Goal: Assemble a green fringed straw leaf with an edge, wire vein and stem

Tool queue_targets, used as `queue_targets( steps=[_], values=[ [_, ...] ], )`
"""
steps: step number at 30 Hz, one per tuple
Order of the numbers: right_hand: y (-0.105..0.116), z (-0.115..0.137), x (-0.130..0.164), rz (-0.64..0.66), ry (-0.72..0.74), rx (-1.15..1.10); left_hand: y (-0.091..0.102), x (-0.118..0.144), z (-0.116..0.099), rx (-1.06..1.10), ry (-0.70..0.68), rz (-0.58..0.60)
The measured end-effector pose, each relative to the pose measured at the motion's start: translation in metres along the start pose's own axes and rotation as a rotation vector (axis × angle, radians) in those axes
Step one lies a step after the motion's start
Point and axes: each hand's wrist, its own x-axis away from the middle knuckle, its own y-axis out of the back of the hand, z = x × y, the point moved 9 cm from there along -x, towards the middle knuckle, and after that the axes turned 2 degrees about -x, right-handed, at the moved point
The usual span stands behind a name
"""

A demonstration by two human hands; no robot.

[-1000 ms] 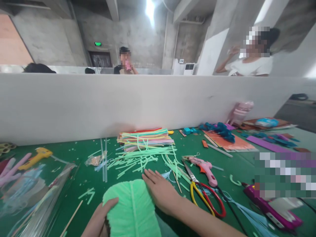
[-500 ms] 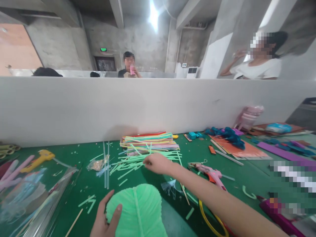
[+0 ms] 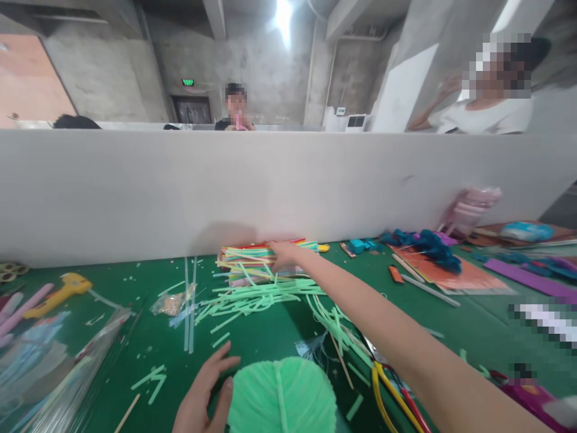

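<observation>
The right hand (image 3: 283,252) is reaching across the green bench (image 3: 460,325) to the stack of coloured strips (image 3: 252,257) lying against the white partition (image 3: 135,192) at the bench's far edge. Its fingers are curling down over the top of the stack near its right end, touching it, though I cannot tell whether they are closing on any strip. The left hand (image 3: 205,397) is resting at the near edge with fingers spread and loose, its fingertips touching the left rim of the green paper leaf (image 3: 283,397), gripping nothing.

The strips are looking thin, light and limp (loose pale-green ones are sprawling in front of the stack), so I judge a single one would bend and slide out easily; pinching it near the middle of its length would probably keep the ends from drooping. The leaf seems soft, fringed and easily creased, best held flat or by its central rib.

Scissors (image 3: 392,397) with yellow and red handles are lying under the right forearm, and a yellow glue gun (image 3: 63,288) is sitting toward the bench's left edge.
</observation>
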Motion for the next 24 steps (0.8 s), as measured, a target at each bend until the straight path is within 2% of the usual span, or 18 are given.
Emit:
queue_targets(
  steps=[3,7,12,14,17,20,22,24],
  values=[
    [0.000,0.002,-0.002,-0.015,0.015,0.019,0.003,-0.018,-0.019,-0.113,-0.095,-0.025],
    [0.006,0.009,0.011,-0.117,0.033,0.039,0.001,-0.036,-0.035,-0.133,-0.197,-0.070],
    [0.032,0.008,0.038,-0.259,0.058,0.023,-0.002,-0.050,-0.038,-0.025,-0.128,-0.092],
    [0.048,0.008,0.049,-0.336,0.091,0.021,-0.003,-0.053,-0.047,0.040,-0.125,-0.108],
    [0.078,0.011,0.069,-0.550,0.148,0.015,-0.002,-0.056,-0.074,0.176,-0.207,-0.169],
    [0.103,0.021,0.097,-0.847,0.155,-0.070,-0.005,-0.055,-0.107,0.233,-0.366,-0.199],
    [0.109,0.032,0.118,-1.017,0.153,-0.177,-0.008,-0.053,-0.132,0.196,-0.523,-0.202],
    [0.104,0.052,0.135,-1.086,0.199,-0.263,-0.007,-0.051,-0.153,0.159,-0.682,-0.227]
  ],
)
